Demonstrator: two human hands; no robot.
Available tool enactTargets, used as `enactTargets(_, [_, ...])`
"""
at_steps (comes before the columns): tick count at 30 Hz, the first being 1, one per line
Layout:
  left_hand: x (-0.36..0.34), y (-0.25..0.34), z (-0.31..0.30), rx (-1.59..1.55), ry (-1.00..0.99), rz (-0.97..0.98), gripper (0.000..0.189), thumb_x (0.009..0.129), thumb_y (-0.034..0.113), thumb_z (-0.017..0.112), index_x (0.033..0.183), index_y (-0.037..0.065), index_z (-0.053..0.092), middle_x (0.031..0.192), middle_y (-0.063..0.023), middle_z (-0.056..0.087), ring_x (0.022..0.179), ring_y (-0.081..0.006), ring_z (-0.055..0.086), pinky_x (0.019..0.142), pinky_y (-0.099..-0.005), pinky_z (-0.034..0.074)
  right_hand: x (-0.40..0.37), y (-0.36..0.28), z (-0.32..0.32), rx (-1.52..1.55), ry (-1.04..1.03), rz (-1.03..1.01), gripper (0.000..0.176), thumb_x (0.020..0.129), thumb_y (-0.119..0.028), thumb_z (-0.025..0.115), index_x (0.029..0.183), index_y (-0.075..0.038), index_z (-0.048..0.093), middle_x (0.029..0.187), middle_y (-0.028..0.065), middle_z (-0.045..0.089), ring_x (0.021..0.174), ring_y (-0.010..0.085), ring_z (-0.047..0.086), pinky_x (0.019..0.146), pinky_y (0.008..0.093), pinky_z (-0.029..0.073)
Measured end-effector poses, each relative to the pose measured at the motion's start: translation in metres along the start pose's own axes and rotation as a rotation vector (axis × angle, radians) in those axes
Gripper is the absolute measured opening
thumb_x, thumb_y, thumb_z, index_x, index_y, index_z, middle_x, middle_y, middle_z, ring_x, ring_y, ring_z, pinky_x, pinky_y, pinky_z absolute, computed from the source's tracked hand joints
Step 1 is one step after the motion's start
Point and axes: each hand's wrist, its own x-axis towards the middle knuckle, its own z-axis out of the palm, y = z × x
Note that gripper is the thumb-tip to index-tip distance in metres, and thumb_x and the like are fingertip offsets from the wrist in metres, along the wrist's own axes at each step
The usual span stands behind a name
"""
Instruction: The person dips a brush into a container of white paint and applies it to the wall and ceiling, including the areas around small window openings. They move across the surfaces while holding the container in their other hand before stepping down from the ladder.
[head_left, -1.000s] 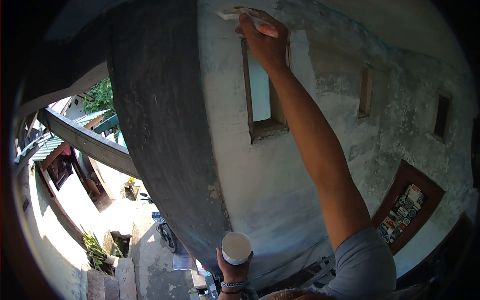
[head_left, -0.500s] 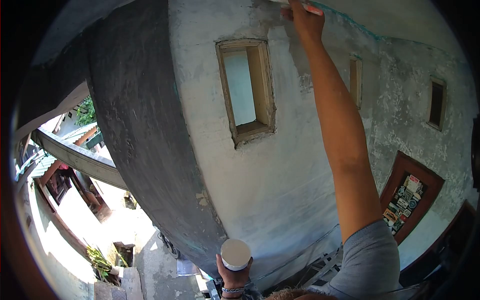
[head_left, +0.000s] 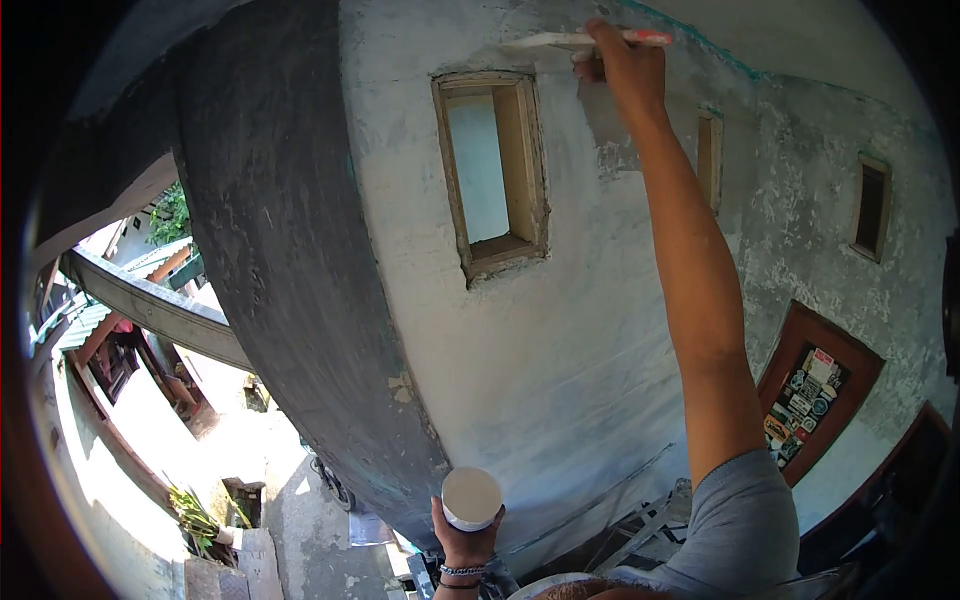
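High on the wall, my right hand (head_left: 634,78) is closed around a paintbrush (head_left: 648,38) with a red-orange handle end. The brush lies nearly level, its pale head pointing left against the wall (head_left: 520,380) just above a wood-framed window opening (head_left: 541,200). Low in the view, my left hand (head_left: 465,547) grips a white tub of paint (head_left: 471,497), held upright. Creamy off-white paint shows inside the tub. A bracelet circles my left wrist.
A dark grey pillar (head_left: 270,200) borders the pale wall on the left. Two narrow openings and a brown panel with stickers (head_left: 805,405) are further right. Far below lie a sunlit alley (head_left: 320,530), a plant (head_left: 195,520) and a metal frame (head_left: 640,530).
My right hand has come down and slightly right with the paintbrush, bringing more of the brush into view. My left hand still holds the tub in about the same place.
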Motion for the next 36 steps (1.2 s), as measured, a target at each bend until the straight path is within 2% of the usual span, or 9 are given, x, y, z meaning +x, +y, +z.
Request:
enactTargets(5, [-0.003,-0.001,-0.001,-0.036,-0.012,-0.003,0.059,0.091,0.065,0.038,0.122,0.017,0.055,0.114,-0.0043,0.060,0.101,-0.0248,0.055,0.077,-0.0422,0.042,0.055,0.016,0.028,0.349,0.000,0.319,0.023,0.089,-0.019,0.067,0.074,-0.001,0.064,0.068,0.0053,0.066,0.058,0.0129,0.060,0.053,0.0277,0.046])
enactTargets(8, [-0.005,-0.002,0.000,-0.033,0.056,0.009,0.060,0.091,0.065,0.038,0.123,0.017,0.055,0.116,-0.0045,0.060,0.103,-0.0253,0.055,0.079,-0.0435,0.043,0.050,0.040,0.037,0.386,0.028,0.320,0.038,0.086,-0.025,0.070,0.103,0.007,0.058,0.078,0.0193,0.068,0.055,0.0177,0.064,0.046,0.0274,0.050])
enactTargets(11, [-0.008,0.000,0.000,-0.044,0.061,0.005,0.060,0.091,0.065,0.037,0.124,0.017,0.055,0.116,-0.0046,0.059,0.103,-0.0250,0.055,0.078,-0.0441,0.042,0.044,0.059,0.024,0.483,0.308,0.426,0.032,0.087,-0.017,0.065,0.101,0.010,0.055,0.076,0.0197,0.067,0.056,0.0199,0.065,0.046,0.0315,0.052])
enactTargets(16, [-0.014,0.003,-0.012,-0.043,0.082,0.026,0.059,0.088,0.065,0.043,0.125,0.020,0.054,0.116,-0.0040,0.061,0.106,-0.0283,0.059,0.081,-0.0438,0.047,0.049,0.051,-0.033,0.466,0.352,0.304,0.031,0.089,-0.021,0.065,0.104,0.005,0.057,0.079,0.0189,0.068,0.055,0.0193,0.063,0.048,0.0297,0.051])
enactTargets(21, [-0.006,0.003,-0.019,-0.065,0.004,0.024,0.058,0.090,0.063,0.041,0.124,0.018,0.054,0.115,-0.0054,0.061,0.105,-0.0280,0.058,0.078,-0.0435,0.046,0.008,0.005,0.024,0.123,0.068,-0.155,0.023,0.087,-0.019,0.065,0.092,0.003,0.067,0.076,0.0130,0.069,0.064,0.0161,0.067,0.057,0.0268,0.053])
enactTargets(25, [-0.005,0.000,-0.011,-0.037,-0.010,0.017,0.059,0.091,0.064,0.039,0.124,0.017,0.054,0.117,-0.0050,0.060,0.105,-0.0261,0.056,0.082,-0.0452,0.045,-0.040,0.071,0.051,-0.253,-0.020,-0.508,0.017,0.087,-0.015,0.066,0.095,0.000,0.070,0.073,0.0061,0.070,0.064,0.0109,0.067,0.062,0.0242,0.053])
enactTargets(29, [-0.010,0.000,-0.019,-0.045,-0.067,0.016,0.059,0.091,0.064,0.040,0.123,0.017,0.055,0.115,-0.0052,0.060,0.103,-0.0260,0.057,0.078,-0.0439,0.045,-0.079,0.063,0.040,0.057,0.006,-0.240,0.019,0.089,-0.012,0.066,0.101,0.001,0.068,0.078,0.0083,0.071,0.073,0.0116,0.069,0.063,0.0243,0.053])
enactTargets(32, [-0.011,0.000,-0.014,-0.077,0.057,0.021,0.060,0.091,0.064,0.040,0.123,0.016,0.055,0.115,-0.0055,0.060,0.102,-0.0263,0.057,0.076,-0.0434,0.045,-0.071,0.038,0.054,0.192,-0.009,-0.339,0.024,0.092,-0.011,0.062,0.108,0.007,0.064,0.091,0.0117,0.070,0.078,0.0167,0.070,0.072,0.0284,0.058])
enactTargets(36, [-0.009,-0.002,-0.008,-0.070,0.019,0.023,0.060,0.091,0.064,0.039,0.123,0.016,0.055,0.114,-0.0055,0.060,0.100,-0.0259,0.057,0.074,-0.0426,0.045,-0.079,0.093,0.073,-0.101,-0.041,-0.492,0.021,0.087,-0.009,0.067,0.106,0.000,0.068,0.080,0.0070,0.071,0.070,0.0118,0.067,0.064,0.0249,0.052])
